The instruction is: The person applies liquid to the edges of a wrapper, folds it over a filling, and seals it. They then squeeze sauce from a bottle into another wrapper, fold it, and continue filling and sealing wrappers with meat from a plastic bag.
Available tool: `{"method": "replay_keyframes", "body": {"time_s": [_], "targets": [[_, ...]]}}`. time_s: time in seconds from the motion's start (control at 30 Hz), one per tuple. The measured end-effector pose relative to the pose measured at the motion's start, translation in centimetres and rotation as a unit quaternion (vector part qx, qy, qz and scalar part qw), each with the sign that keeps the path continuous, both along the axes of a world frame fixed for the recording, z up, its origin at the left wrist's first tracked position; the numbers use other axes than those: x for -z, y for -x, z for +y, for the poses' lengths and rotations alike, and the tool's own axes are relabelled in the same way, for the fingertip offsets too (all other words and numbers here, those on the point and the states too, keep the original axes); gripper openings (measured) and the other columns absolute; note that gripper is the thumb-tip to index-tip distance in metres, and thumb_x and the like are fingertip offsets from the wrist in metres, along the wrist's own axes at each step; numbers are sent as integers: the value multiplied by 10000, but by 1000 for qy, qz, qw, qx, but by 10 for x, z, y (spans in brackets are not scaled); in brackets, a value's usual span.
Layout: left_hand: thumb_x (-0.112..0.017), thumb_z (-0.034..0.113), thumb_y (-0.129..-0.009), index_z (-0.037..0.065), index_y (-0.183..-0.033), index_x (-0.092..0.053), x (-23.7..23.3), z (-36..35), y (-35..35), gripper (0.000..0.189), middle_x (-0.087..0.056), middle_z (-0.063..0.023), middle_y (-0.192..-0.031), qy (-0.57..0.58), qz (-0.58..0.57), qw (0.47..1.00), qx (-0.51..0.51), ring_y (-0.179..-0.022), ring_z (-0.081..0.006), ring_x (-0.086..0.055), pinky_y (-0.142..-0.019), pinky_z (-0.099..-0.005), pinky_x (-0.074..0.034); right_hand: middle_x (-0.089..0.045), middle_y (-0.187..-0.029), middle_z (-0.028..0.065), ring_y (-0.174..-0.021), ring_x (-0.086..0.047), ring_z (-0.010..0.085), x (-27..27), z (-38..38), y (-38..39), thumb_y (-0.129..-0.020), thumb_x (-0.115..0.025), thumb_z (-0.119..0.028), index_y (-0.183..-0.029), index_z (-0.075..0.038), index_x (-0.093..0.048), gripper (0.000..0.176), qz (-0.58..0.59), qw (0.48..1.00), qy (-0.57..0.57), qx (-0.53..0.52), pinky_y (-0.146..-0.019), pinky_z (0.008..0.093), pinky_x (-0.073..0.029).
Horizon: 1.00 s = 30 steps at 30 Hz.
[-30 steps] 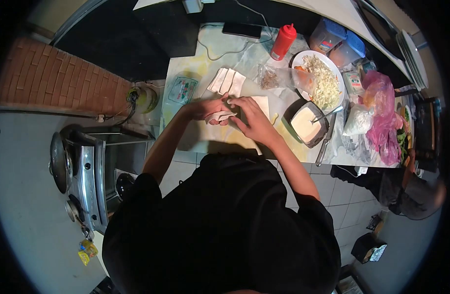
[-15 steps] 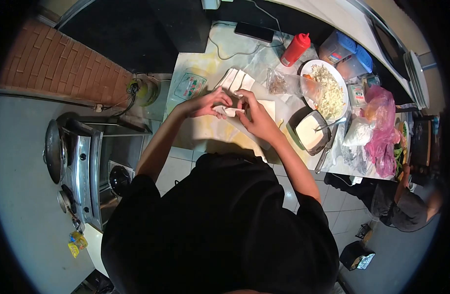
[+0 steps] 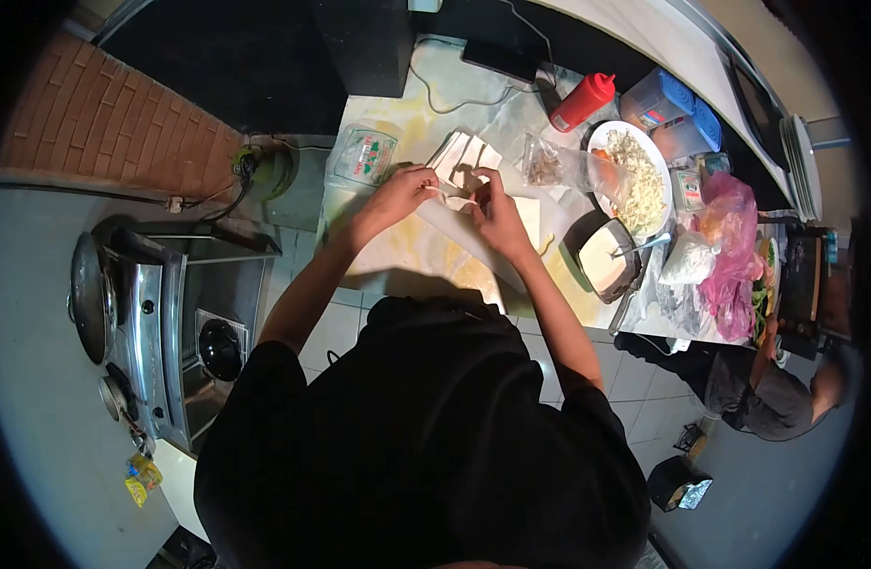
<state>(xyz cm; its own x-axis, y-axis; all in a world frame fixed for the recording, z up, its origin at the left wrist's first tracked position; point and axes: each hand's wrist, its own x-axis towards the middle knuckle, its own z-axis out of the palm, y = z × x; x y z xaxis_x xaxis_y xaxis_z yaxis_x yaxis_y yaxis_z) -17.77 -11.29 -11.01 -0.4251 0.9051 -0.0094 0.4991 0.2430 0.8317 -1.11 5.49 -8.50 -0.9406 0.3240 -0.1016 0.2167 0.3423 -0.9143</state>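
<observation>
The thin, pale, folded sheet (image 3: pixel 459 203) looks smooth and matt; the flat, white-and-yellow marbled tabletop (image 3: pixel 424 112) has a soft sheen. I catch shine off the upright red plastic squeeze bottle (image 3: pixel 582 104), crinkled gloss on the bulging pink plastic bag (image 3: pixel 728 251), polish on the boxy silver metal stove (image 3: pixel 147 332).

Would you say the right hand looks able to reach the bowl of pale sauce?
Likely yes: nothing tall stands between the right hand and the bowl, though it seems busy with a pale sheet.
</observation>
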Motion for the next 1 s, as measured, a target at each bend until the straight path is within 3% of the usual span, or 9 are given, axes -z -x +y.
{"method": "replay_keyframes", "body": {"time_s": [0.03, 0.13, 0.4, 0.5, 0.57, 0.73, 0.87, 0.97, 1.0], "targets": [[-674, 99, -879, 26, -979, -618, 0, 1, 0, 137, -614, -105, -971, -37, 97, 995, 9, -924, -271, -613, -823, -393, -489, -617, -854, 124, -751, -631, 279, 3, -2, 0, -869, -614, 45, -1332, -134, -364, 557, 8, 1000, -20, 12, -702, 380, -488], [-658, 111, -874, 29, -976, -622, -5, 4, 2, 136, -614, -116, -987, -20, 162, 987, 8, -979, -331, -593, -860, -435, -475, -642, -864, 157, -784, -655, 345, 6, -8, 3, -864, -608, 47, -1310, -119, -383, 527, 7, 999, -35, 40, -723, 426, -497], [-661, 125, -871, 67, -996, -625, -4, 16, 12, 142, -608, -89, -1002, 28, 237, 971, 6, -1021, -317, -582, -902, -435, -469, -648, -869, 185, -838, -655, 403, 8, -17, 12, -836, -605, 61, -1275, -88, -430, 496, 2, 993, -62, 104, -748, 473, -501], [-673, 108, -857, 81, -1067, -611, -7, 17, 5, 221, -600, -85, -1052, 20, 249, 968, -21, -1042, -322, -576, -918, -437, -471, -635, -971, 208, -916, -646, 400, 5, -18, 12, -830, -593, 63, -1263, -65, -439, 477, -10, 989, -91, 115, -783, 473, -505], [-679, 99, -851, 85, -1116, -600, -15, 14, -2, 276, -592, -87, -1086, 4, 239, 970, -41, -1051, -327, -572, -928, -438, -471, -612, -979, 182, -801, -630, 330, 8, -18, 9, -824, -621, 61, -1282, -72, -456, 504, 60, 977, -158, 131, -747, 391, -510], [-673, 129, -883, 103, -1279, -536, -35, -7, -23, 419, -536, -128, -1196, -23, 200, 971, -127, -1076, -362, -565, -926, -454, -465, -579, -1046, 188, -862, -595, 311, -26, -12, -16, -846, -622, 25, -1271, -35, -478, 453, 74, 973, -129, 176, -780, 386, -493], [-668, 152, -899, 93, -1290, -530, -45, -30, -45, 420, -534, -146, -1201, -73, 197, 962, -175, -1082, -384, -562, -926, -451, -467, -582, -1054, 179, -878, -571, 281, -39, -5, -55, -881, -606, -14, -1234, -2, -511, 366, 67, 963, -94, 245, -815, 376, -487], [-671, 118, -893, 65, -1282, -527, -45, -41, -68, 418, -540, -153, -1187, -64, 161, 963, -207, -1076, -371, -566, -924, -432, -471, -609, -1027, 95, -812, -580, 159, -31, 1, -83, -903, -618, -17, -1242, -46, -528, 352, 83, 950, -146, 263, -649, 284, -459], [-672, 94, -890, 54, -1276, -526, -45, -42, -75, 415, -549, -153, -1189, -76, 130, 966, -209, -1065, -351, -573, -911, -420, -475, -610, -1028, 95, -832, -585, 153, -41, -1, -89, -919, -605, -26, -1231, -45, -531, 322, 48, 953, -118, 276, -667, 286, -474]]}}
